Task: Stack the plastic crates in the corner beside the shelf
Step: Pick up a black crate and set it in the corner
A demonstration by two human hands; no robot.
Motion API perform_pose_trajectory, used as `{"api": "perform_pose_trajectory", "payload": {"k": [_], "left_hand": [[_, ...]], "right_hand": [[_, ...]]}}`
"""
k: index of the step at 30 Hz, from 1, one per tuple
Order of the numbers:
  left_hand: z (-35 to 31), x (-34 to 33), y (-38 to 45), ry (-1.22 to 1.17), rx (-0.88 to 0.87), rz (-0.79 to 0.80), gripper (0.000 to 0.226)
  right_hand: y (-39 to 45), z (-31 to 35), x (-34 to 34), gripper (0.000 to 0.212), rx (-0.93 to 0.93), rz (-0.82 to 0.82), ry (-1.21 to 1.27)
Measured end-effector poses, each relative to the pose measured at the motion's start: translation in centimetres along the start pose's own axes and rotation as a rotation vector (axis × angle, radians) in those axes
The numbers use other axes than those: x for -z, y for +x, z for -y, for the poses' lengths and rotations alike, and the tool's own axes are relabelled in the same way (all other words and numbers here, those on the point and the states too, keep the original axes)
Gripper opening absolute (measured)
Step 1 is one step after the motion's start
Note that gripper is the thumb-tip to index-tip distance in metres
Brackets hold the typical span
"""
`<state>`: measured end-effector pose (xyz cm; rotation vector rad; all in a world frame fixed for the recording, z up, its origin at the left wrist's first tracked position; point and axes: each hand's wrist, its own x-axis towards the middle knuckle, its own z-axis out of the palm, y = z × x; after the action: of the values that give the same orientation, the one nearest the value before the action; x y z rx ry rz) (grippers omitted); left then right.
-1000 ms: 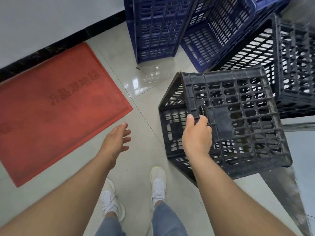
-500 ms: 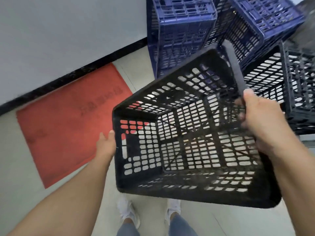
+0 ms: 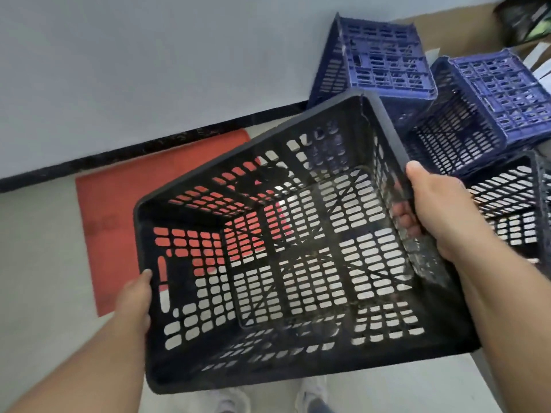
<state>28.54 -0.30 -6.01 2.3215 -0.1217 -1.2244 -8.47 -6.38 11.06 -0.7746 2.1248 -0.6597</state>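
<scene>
I hold a black slotted plastic crate point(image 3: 298, 263) in the air in front of me, its open top facing me. My left hand point(image 3: 134, 299) grips its left wall from outside. My right hand point(image 3: 429, 210) grips its right rim, thumb on top and fingers inside. Behind it, two blue crates lie tipped over: one point(image 3: 378, 61) against the wall, another point(image 3: 483, 108) to its right. A second black crate point(image 3: 518, 210) sits at the right edge, partly hidden by my right arm.
A red floor mat point(image 3: 119, 210) lies on the pale tiled floor by the white wall point(image 3: 149, 70) with its black skirting. My white shoes point(image 3: 310, 394) show below the crate. Cardboard and a dark object sit at the top right point(image 3: 477, 28).
The black crate was lifted off the floor and turned with its open top facing me. My left hand, free a second ago, took its left wall. The view has tilted up toward the wall.
</scene>
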Motion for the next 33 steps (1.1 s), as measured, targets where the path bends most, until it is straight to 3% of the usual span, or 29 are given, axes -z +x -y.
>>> {"api": "perform_pose_trajectory", "payload": {"k": [4, 9, 14, 18, 26, 30, 33], "left_hand": [[-1.8, 7.2, 2.9, -0.022, -0.064, -0.110, 0.041], [-3.0, 19.8, 7.0, -0.048, -0.057, -0.181, 0.030], [-2.7, 30.7, 9.7, -0.100, -0.081, -0.397, 0.026], [-1.0, 37.8, 12.7, -0.059, -0.018, -0.544, 0.027], [-1.0, 47.5, 16.1, 0.003, 0.145, -0.737, 0.032], [1.3, 50.0, 17.2, -0.164, 0.274, -0.772, 0.028], [3.4, 51.9, 17.4, -0.270, 0.361, -0.807, 0.025]], "right_hand": [[-2.4, 3.3, -6.9, 0.047, 0.057, 0.031, -0.041], [-7.0, 8.7, -17.4, 0.015, 0.190, 0.161, -0.138], [-10.5, 13.4, -28.2, 0.033, 0.274, 0.213, -0.261], [-12.6, 16.7, -37.5, 0.034, 0.345, 0.288, -0.303], [-18.0, 24.3, -54.2, 0.035, 0.539, 0.504, -0.460], [-21.5, 26.0, -61.2, 0.018, 0.636, 0.621, -0.583], [-24.4, 26.1, -66.0, 0.025, 0.706, 0.681, -0.631]]}}
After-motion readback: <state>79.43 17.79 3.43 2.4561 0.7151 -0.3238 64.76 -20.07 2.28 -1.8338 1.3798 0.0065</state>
